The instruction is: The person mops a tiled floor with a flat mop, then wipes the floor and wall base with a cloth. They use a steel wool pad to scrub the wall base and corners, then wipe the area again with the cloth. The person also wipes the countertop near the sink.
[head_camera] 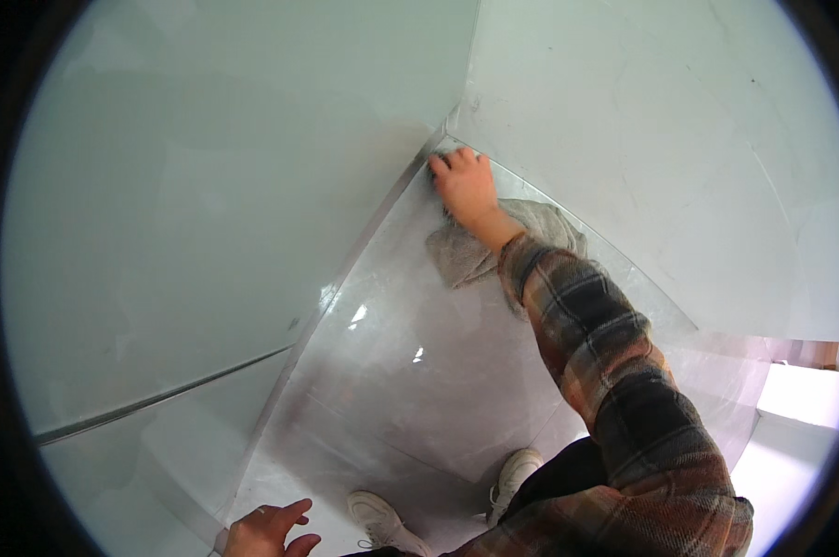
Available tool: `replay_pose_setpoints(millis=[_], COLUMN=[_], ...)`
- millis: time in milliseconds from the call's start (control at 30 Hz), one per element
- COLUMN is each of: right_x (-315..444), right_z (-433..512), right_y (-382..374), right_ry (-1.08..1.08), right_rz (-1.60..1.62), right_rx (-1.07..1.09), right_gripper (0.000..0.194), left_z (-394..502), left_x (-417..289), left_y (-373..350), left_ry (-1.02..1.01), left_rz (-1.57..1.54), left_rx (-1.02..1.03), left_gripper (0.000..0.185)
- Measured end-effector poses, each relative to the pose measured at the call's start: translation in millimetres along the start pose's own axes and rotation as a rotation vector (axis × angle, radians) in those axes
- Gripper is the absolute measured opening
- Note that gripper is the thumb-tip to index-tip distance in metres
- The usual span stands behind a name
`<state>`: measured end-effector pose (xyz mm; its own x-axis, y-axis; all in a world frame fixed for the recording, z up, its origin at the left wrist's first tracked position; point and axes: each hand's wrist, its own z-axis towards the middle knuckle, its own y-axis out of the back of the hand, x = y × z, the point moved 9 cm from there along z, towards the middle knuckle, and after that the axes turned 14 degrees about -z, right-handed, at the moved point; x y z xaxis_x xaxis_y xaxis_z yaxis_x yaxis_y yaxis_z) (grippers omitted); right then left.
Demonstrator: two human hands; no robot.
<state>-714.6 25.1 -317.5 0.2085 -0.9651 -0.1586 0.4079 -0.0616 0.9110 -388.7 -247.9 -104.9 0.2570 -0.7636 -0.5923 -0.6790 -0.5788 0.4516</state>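
Note:
My right hand (466, 188) reaches to the corner where the floor meets two pale walls. Its fingers are curled over a small dark item (439, 166), mostly hidden under the palm, so its kind cannot be told. Behind that wrist, a crumpled grey cloth (461, 257) lies on the shiny grey floor (419, 411), partly covered by the plaid sleeve. At the bottom left is my left hand (269, 532), cut by the picture's edge, with thumb and forefinger apart and nothing seen between them.
A metallic-looking baseboard strip (315, 320) runs along the foot of the left wall panel (182, 209). Another pale wall panel (642, 139) rises at the right. My light shoes (381, 519) stand on the floor below. White box-like surfaces (802, 397) are at the far right.

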Motion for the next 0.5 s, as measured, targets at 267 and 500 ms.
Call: replay_pose_setpoints(millis=[267, 500], right_x=[-28, -55], right_z=[-4, -24], right_y=[-46, -29], right_ry=[0.191, 0.100], right_rz=[0.145, 0.271], right_rx=[-0.104, -0.038], right_gripper=[0.040, 0.048], left_z=[-7, 8], left_x=[0, -10], left_y=[1, 1], left_ry=[0.023, -0.039], left_rz=[0.009, 0.013], left_rx=[-0.015, -0.003], left_gripper=[0.043, 0.043])
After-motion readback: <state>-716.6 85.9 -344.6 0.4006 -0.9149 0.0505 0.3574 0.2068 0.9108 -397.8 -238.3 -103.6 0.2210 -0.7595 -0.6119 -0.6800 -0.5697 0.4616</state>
